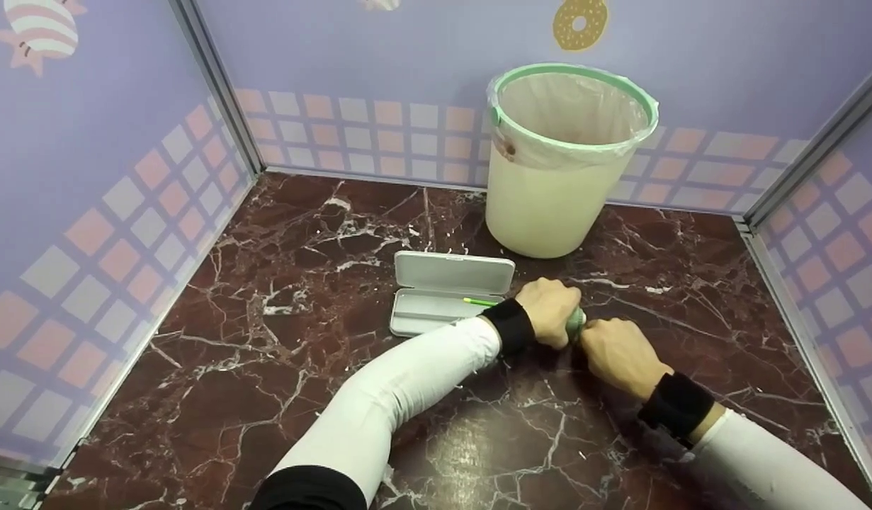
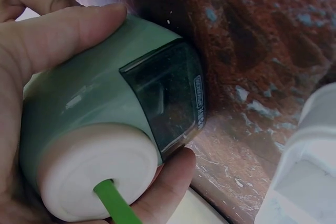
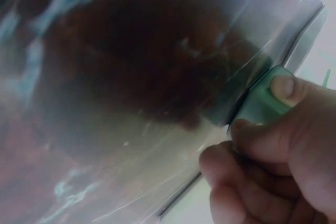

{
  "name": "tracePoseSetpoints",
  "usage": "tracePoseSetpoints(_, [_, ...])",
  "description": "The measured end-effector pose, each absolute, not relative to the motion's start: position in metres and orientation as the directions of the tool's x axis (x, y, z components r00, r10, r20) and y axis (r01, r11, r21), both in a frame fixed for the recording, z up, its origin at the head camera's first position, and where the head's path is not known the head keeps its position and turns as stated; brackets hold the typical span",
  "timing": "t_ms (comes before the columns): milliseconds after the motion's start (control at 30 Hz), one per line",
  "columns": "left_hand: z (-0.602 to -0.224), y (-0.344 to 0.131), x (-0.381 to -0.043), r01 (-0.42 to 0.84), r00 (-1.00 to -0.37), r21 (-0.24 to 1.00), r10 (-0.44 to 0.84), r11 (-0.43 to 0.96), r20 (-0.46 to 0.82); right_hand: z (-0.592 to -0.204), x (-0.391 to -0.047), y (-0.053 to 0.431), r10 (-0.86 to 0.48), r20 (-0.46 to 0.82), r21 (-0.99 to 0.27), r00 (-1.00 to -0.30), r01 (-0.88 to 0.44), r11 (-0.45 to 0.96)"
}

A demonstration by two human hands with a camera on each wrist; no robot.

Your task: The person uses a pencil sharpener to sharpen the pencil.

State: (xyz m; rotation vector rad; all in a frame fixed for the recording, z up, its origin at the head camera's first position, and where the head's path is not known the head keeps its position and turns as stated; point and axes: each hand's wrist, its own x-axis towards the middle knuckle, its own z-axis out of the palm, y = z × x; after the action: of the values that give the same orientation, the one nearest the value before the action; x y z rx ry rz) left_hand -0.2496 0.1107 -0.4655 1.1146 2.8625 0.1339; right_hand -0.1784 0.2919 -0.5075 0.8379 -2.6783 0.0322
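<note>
White, slightly wrinkled sleeves (image 1: 368, 404), black wrist straps (image 1: 510, 326), black fabric (image 1: 308, 489) at the left sleeve's upper end.

From here the left hand (image 1: 547, 312) hides most of the sharpener (image 1: 575, 324), whose lettering (image 2: 199, 98) is too blurred for me to read, the front of the pencil (image 2: 118, 202) disappears inside, and whatever part the right hand (image 1: 622, 354) pinches is out of sight.

The site presents as a small panelled booth or work bay; the building around it cannot be determined. Lilac panels (image 1: 407, 49) bearing a candy print (image 1: 42, 28) and a doughnut print (image 1: 563, 25) close off the left, top and right of the head view, joined by metal posts (image 1: 219, 85). A dark red marble-patterned surface (image 1: 195, 397) spans the lower frame.
</note>
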Motion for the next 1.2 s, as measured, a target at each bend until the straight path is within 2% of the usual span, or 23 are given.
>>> tracePoseSetpoints(233, [-0.467, 0.111, -0.248, 0.662, -0.742, 0.109, 0.669, 0.741, -0.041, -0.503, -0.173, 0.288, -0.572, 0.318, 0.133, -0.756, -0.562, 0.816])
tracePoseSetpoints(600, [-0.466, 0.115, -0.247, 0.664, -0.742, 0.095, 0.669, 0.742, -0.04, -0.484, -0.163, 0.29, -0.588, 0.297, 0.125, -0.752, -0.58, 0.805])
tracePoseSetpoints(967, [-0.469, 0.115, -0.245, 0.649, -0.757, 0.076, 0.652, 0.757, -0.036, -0.464, -0.163, 0.286, -0.652, 0.271, 0.226, -0.708, -0.612, 0.758])
tracePoseSetpoints(1200, [-0.467, 0.114, -0.246, 0.65, -0.756, 0.086, 0.654, 0.755, -0.031, -0.451, -0.166, 0.287, -0.631, 0.323, 0.204, -0.705, -0.599, 0.774])
